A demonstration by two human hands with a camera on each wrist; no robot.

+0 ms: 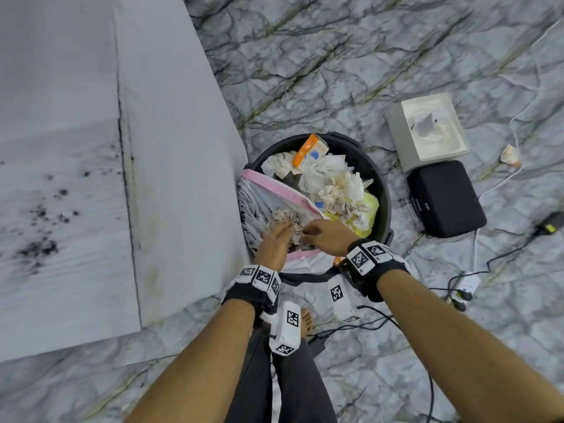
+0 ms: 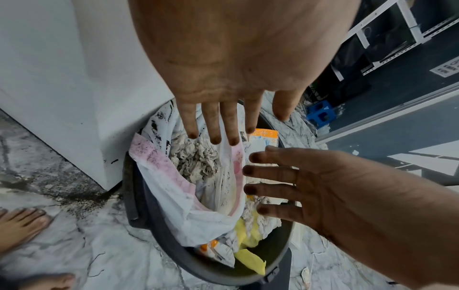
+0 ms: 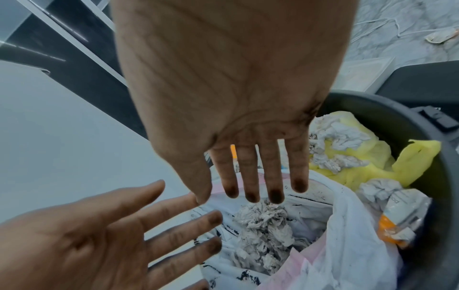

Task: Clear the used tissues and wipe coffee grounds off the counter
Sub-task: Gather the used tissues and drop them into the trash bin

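Both my hands hover over the dark round bin [image 1: 386, 190] beside the counter. Crumpled used tissues [image 2: 196, 159] [image 3: 263, 229], speckled with grounds, lie in a white pink-striped bag [image 2: 171, 198] inside the bin. My left hand [image 1: 277, 236] [image 2: 216, 133] is open, fingers straight above the tissues and holding nothing. My right hand [image 1: 317, 233] [image 3: 261, 188] is open too, fingers spread next to the left. The fingertips of both are dark with grounds. Coffee grounds [image 1: 39, 248] are scattered on the white counter [image 1: 76, 117] at the left.
The bin also holds yellow wrapping [image 3: 360, 170] and an orange packet [image 1: 309, 151]. On the marble floor to the right are an open white box [image 1: 427, 129], a black case [image 1: 445, 196], cables and a power strip [image 1: 467, 285]. Spilled grounds [image 2: 82, 202] lie by my bare foot [image 2: 19, 225].
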